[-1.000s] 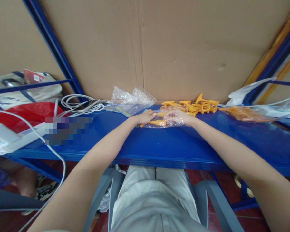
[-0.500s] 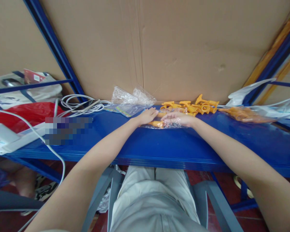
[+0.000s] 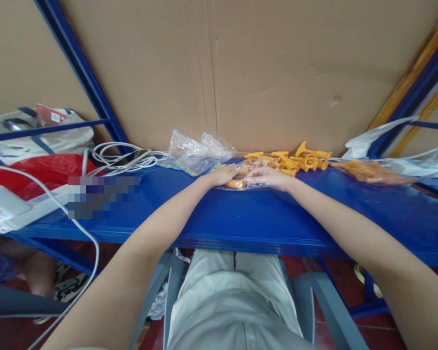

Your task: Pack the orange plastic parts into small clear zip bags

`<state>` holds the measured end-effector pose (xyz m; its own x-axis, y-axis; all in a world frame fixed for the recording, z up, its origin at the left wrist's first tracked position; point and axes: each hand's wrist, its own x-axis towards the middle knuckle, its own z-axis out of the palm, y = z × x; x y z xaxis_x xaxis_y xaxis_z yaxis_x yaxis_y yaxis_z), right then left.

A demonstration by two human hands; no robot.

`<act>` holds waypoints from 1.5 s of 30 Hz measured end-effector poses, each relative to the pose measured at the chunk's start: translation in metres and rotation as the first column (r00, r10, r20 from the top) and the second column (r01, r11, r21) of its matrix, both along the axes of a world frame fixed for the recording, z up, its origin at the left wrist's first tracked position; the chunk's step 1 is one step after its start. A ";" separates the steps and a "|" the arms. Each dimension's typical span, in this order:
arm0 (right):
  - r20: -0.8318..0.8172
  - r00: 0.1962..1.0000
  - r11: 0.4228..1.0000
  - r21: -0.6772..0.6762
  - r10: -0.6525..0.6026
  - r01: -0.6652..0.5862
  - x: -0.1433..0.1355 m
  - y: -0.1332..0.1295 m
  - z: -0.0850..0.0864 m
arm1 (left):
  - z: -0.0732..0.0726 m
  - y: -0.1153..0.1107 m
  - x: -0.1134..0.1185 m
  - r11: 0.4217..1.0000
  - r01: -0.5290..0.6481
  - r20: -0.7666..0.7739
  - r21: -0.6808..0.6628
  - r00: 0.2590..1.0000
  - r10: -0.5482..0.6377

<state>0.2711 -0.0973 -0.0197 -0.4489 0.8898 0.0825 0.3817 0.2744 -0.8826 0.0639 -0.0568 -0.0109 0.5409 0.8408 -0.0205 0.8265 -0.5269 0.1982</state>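
Observation:
A clear plastic bag (image 3: 253,184) with orange horn-shaped plastic pieces in it lies on the blue table (image 3: 237,214). My left hand (image 3: 223,175) rests flat on the bag's left side, its fingers stretched out. At the right side, my right hand (image 3: 270,177) has its fingers bent round the bag's plastic, which partly hides them. One orange piece (image 3: 236,184) shows just below my left fingertips. Behind and to the right of my right hand is a pile of loose orange pieces (image 3: 308,160), some with flared open ends.
Empty clear bags (image 3: 195,148) lie against the cardboard wall (image 3: 270,73). Farther right sits another bag of orange pieces (image 3: 372,172). Coiled white cables (image 3: 127,158), a power strip (image 3: 36,209) and a red bag (image 3: 44,170) occupy the left. A seated person's leg (image 3: 36,272) is at lower left.
My right hand has shifted slightly left and away from me, closer to my left hand. The filled bag has moved a little toward the wall, its near edge flatter.

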 end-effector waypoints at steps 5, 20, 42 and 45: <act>-0.005 0.998 0.998 -0.032 0.056 -0.057 0.002 0.000 0.005 | 0.003 0.005 -0.003 1.000 0.011 -0.022 -0.003 1.000 -0.011; 0.103 0.950 0.922 0.292 -0.294 0.253 0.001 0.003 0.014 | 0.007 0.006 -0.012 0.999 -0.032 -0.019 -0.002 0.999 0.032; 0.748 0.306 0.803 0.500 -0.590 0.325 0.087 0.017 0.030 | 0.006 0.013 -0.031 0.994 -0.103 -0.034 0.031 0.994 0.105; 0.765 0.338 0.836 0.495 -0.549 0.238 0.089 0.017 0.033 | 0.006 0.013 -0.031 0.994 -0.107 -0.034 0.030 0.994 0.108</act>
<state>0.3603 -0.0806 0.0133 -0.0153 0.9913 0.1311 0.9980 0.0071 0.0630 0.0330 -0.0436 -0.0051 0.4467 0.8946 -0.0141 0.8849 -0.4395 0.1543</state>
